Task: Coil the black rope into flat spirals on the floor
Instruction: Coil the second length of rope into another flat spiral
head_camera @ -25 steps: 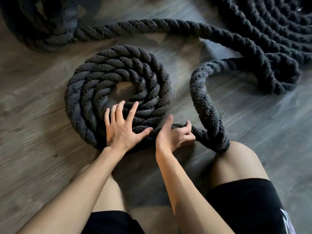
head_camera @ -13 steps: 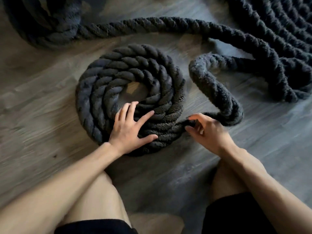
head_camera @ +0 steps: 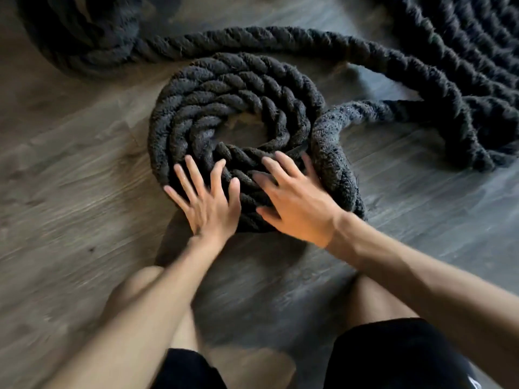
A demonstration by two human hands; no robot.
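Note:
A thick black twisted rope lies in a flat spiral [head_camera: 224, 102] of about three turns on the wooden floor, with a bare gap at its centre. My left hand [head_camera: 206, 202] rests flat on the spiral's near edge, fingers spread. My right hand [head_camera: 295, 203] lies beside it on the near right turns, fingers spread too. The loose rope [head_camera: 334, 153] curls tight against the spiral's right side and runs off to the right. Neither hand grips anything.
Another run of rope [head_camera: 280, 40] arcs behind the spiral from a dark pile [head_camera: 78, 32] at the top left. More coiled turns [head_camera: 463, 37] fill the top right. My knees and black shorts [head_camera: 393, 357] are at the bottom.
My right hand has let go of the loose rope and moved left onto the spiral. The loose loop now lies tight against the spiral's right side.

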